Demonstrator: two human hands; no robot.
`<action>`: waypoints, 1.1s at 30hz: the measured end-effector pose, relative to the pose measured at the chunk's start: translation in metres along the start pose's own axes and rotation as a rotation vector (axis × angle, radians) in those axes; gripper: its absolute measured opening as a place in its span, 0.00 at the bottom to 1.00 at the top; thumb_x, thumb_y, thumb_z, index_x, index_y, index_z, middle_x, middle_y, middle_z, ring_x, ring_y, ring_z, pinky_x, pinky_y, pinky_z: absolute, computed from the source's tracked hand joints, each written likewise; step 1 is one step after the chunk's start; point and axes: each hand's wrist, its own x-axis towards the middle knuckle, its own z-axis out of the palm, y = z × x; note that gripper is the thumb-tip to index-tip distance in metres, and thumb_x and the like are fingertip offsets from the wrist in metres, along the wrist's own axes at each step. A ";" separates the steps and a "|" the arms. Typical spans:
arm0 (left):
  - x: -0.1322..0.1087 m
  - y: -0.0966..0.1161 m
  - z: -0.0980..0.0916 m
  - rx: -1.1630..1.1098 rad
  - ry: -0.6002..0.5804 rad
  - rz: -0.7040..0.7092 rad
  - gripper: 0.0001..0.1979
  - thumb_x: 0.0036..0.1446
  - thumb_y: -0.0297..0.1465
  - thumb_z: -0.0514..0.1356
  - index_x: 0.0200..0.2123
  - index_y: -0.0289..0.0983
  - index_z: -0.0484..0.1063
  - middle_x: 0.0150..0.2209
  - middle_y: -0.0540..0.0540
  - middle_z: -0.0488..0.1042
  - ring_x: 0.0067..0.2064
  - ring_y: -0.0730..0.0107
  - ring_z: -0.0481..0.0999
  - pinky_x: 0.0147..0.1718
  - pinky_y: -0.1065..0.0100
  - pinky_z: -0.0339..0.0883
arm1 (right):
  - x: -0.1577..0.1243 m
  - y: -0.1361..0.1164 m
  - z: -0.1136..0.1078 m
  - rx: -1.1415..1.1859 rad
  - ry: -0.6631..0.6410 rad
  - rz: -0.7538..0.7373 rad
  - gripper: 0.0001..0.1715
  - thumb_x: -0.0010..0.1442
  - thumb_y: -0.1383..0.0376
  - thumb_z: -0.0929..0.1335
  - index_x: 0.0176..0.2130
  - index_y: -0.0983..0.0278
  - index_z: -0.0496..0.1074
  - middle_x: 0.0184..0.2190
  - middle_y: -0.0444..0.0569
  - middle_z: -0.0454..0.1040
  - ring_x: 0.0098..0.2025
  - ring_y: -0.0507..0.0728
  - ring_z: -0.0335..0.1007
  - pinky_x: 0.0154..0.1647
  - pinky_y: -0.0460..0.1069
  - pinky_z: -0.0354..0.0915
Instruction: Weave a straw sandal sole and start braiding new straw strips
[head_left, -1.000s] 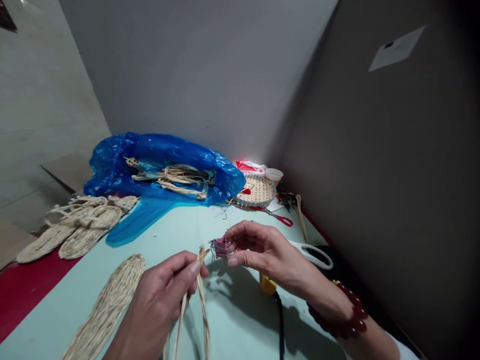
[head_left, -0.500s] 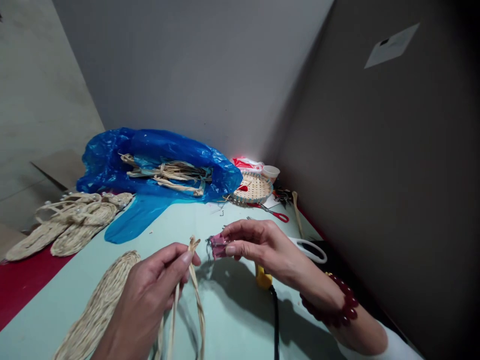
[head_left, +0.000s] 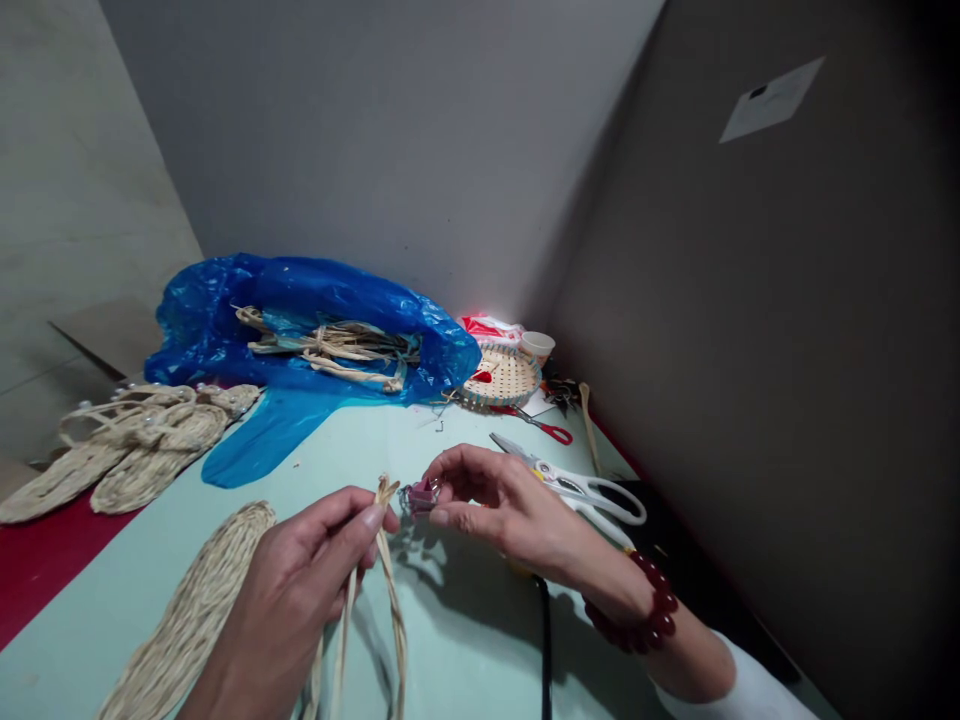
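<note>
My left hand (head_left: 322,560) pinches several straw strands (head_left: 391,590) near their knotted top end, between thumb and forefinger. The strands hang down toward the table's near edge. Close to that end, my right hand (head_left: 487,500) grips a small pink binder clip (head_left: 423,496) with thumb and fingers. The clip's metal end points at the strands; whether it touches them I cannot tell. A braided straw sole (head_left: 191,610) lies flat on the table, to the left of my left hand and partly hidden by it.
White-handled scissors (head_left: 577,487) lie behind my right hand, red-handled scissors (head_left: 551,431) farther back. A blue plastic bag (head_left: 210,310) with straw bundles (head_left: 337,345) stands by the wall. Straw sandals (head_left: 165,435) rest at left. A woven basket (head_left: 506,375) and a cup (head_left: 538,345) stand behind. A black cable (head_left: 546,650) runs forward.
My right hand has moved left, bringing the binder clip closer to the strands' top end and turning it. More of the white-handled scissors shows. My left hand keeps its hold.
</note>
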 end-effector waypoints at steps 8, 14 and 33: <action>0.001 0.005 0.005 -0.137 0.031 -0.063 0.22 0.46 0.47 0.68 0.40 0.40 0.77 0.25 0.52 0.68 0.25 0.76 0.60 0.19 0.78 0.52 | -0.003 -0.006 -0.004 0.382 -0.110 0.118 0.19 0.55 0.59 0.75 0.42 0.65 0.70 0.34 0.46 0.75 0.38 0.54 0.72 0.41 0.48 0.63; -0.006 0.014 0.011 -0.218 -0.152 -0.101 0.17 0.46 0.41 0.69 0.38 0.39 0.79 0.24 0.53 0.66 0.23 0.76 0.56 0.18 0.75 0.50 | -0.002 -0.004 -0.004 0.406 -0.110 0.087 0.18 0.56 0.60 0.75 0.42 0.65 0.71 0.35 0.46 0.76 0.39 0.53 0.73 0.43 0.47 0.64; -0.003 0.015 0.002 -0.221 -0.008 -0.079 0.13 0.43 0.39 0.71 0.30 0.40 0.75 0.26 0.55 0.68 0.28 0.74 0.67 0.25 0.77 0.66 | -0.009 -0.022 -0.020 -0.374 -0.160 -0.016 0.18 0.63 0.52 0.68 0.37 0.63 0.77 0.26 0.42 0.77 0.26 0.50 0.67 0.26 0.46 0.58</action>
